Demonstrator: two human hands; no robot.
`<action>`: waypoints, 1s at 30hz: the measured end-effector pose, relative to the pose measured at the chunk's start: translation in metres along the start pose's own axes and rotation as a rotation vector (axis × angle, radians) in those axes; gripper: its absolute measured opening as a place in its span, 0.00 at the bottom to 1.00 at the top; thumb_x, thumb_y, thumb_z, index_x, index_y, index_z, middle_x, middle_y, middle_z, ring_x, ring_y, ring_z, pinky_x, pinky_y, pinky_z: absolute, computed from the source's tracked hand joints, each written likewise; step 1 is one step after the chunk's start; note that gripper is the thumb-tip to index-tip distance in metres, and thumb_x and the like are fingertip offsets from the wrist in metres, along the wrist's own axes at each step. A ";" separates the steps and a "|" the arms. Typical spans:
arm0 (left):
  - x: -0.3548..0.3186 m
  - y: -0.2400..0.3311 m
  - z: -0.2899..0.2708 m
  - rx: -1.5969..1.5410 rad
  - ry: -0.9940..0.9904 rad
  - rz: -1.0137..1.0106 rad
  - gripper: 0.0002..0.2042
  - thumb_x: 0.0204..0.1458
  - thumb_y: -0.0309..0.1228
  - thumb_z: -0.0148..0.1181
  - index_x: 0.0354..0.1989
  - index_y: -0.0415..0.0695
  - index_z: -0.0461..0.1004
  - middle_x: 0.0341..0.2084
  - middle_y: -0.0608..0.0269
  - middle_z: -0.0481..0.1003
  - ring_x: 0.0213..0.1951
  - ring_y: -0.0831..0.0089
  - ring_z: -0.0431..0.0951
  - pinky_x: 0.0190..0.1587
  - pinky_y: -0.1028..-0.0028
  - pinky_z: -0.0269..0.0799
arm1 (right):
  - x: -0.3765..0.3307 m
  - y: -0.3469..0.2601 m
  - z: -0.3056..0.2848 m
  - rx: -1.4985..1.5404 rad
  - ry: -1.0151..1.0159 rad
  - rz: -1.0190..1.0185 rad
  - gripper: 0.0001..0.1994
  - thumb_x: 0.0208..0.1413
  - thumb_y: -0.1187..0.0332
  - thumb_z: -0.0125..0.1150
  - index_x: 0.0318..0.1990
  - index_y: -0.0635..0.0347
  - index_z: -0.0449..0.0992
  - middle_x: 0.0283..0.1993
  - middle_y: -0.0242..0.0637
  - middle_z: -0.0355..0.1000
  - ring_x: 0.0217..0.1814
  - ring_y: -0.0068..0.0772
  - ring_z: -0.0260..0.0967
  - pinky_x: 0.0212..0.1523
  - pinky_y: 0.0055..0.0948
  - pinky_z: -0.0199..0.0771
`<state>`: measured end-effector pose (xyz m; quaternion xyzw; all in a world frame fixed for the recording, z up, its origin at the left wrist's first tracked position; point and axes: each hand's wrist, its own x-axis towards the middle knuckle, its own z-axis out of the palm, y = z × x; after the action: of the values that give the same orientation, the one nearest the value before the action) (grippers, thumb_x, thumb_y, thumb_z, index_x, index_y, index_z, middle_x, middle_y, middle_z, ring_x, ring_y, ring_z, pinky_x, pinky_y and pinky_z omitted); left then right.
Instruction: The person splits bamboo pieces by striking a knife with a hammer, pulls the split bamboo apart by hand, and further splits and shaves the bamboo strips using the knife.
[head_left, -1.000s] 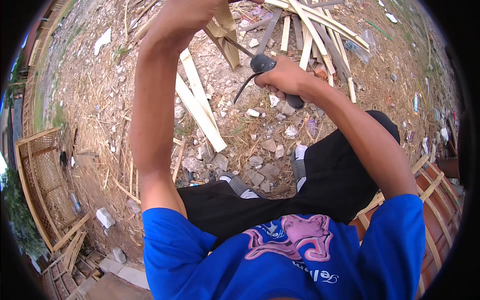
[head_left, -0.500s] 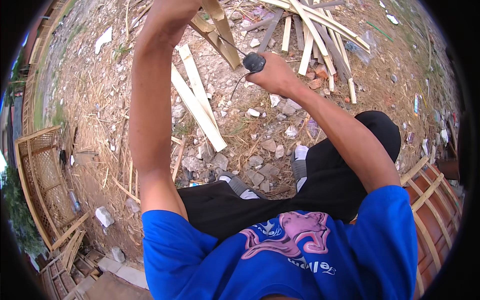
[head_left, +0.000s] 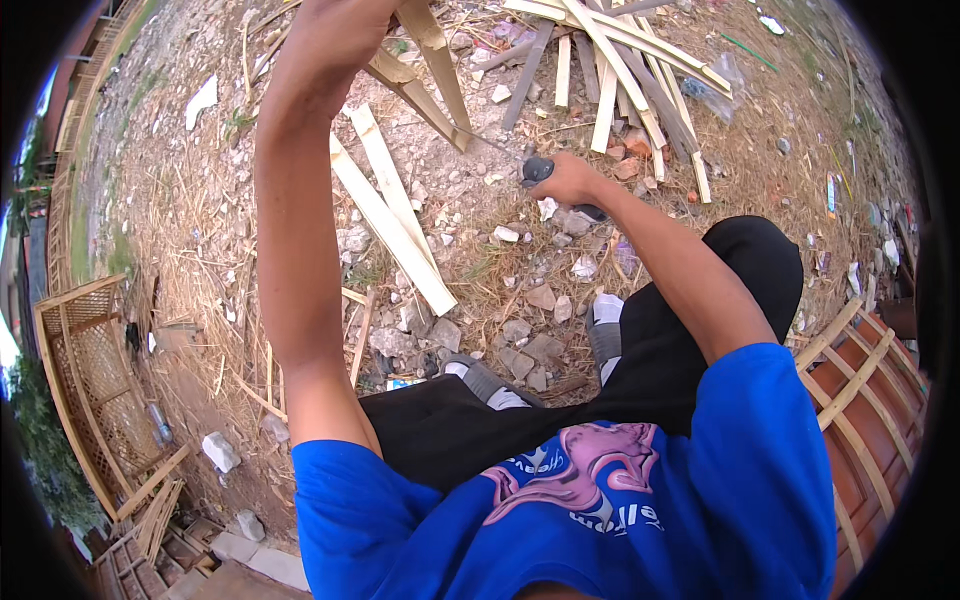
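My right hand is closed round the black handle of a tool. The tool's thin blade or shaft reaches left to the lower end of a pair of pale wooden slats; its exact kind does not show. Up at the top edge, my left hand is at the upper part of these slats. Its fingers are cut off by the picture's edge, so their grip is hidden. The slats slant and meet in a narrow V. Two more pale slats lie on the ground just below them.
A heap of slats lies at the far right. Stones and straw cover the ground before my sandalled feet. A lattice wooden frame stands at left. More crossed slats lie over reddish panels at lower right.
My right hand has drawn back toward me and slightly right with the tool, whose handle has tilted. The left arm and the slats have shifted only slightly.
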<state>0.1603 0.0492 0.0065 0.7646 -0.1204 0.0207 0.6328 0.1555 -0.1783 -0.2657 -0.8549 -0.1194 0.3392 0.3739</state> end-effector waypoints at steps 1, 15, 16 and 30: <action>-0.002 -0.001 -0.003 -0.013 0.035 -0.005 0.12 0.61 0.30 0.54 0.49 0.38 0.67 0.35 0.59 0.77 0.41 0.72 0.77 0.44 0.75 0.74 | 0.011 0.004 0.002 0.013 -0.049 0.081 0.16 0.35 0.60 0.66 0.20 0.68 0.76 0.18 0.42 0.73 0.17 0.33 0.70 0.22 0.31 0.71; -0.039 -0.039 -0.130 -0.086 0.381 -0.104 0.12 0.62 0.28 0.49 0.52 0.37 0.65 0.41 0.55 0.75 0.51 0.62 0.76 0.58 0.62 0.71 | 0.002 0.036 0.035 -0.506 0.113 0.257 0.22 0.43 0.62 0.62 0.47 0.63 0.73 0.43 0.52 0.76 0.47 0.52 0.75 0.50 0.44 0.75; -0.042 -0.042 -0.133 -0.095 0.456 -0.121 0.11 0.62 0.26 0.47 0.51 0.38 0.65 0.36 0.57 0.74 0.47 0.62 0.77 0.55 0.63 0.72 | -0.001 0.038 0.029 -0.503 0.118 0.253 0.22 0.43 0.62 0.62 0.47 0.63 0.73 0.43 0.52 0.76 0.47 0.52 0.75 0.50 0.44 0.75; -0.042 -0.046 -0.141 -0.582 0.837 -0.001 0.28 0.64 0.52 0.28 0.38 0.38 0.66 0.10 0.71 0.48 0.11 0.78 0.47 0.24 0.71 0.59 | -0.024 0.059 0.034 -0.386 0.128 0.151 0.24 0.41 0.56 0.65 0.42 0.66 0.75 0.35 0.50 0.77 0.38 0.47 0.77 0.41 0.41 0.78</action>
<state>0.1465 0.2013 -0.0175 0.4827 0.1430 0.2905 0.8137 0.1120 -0.2114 -0.3130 -0.9369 -0.0939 0.2820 0.1838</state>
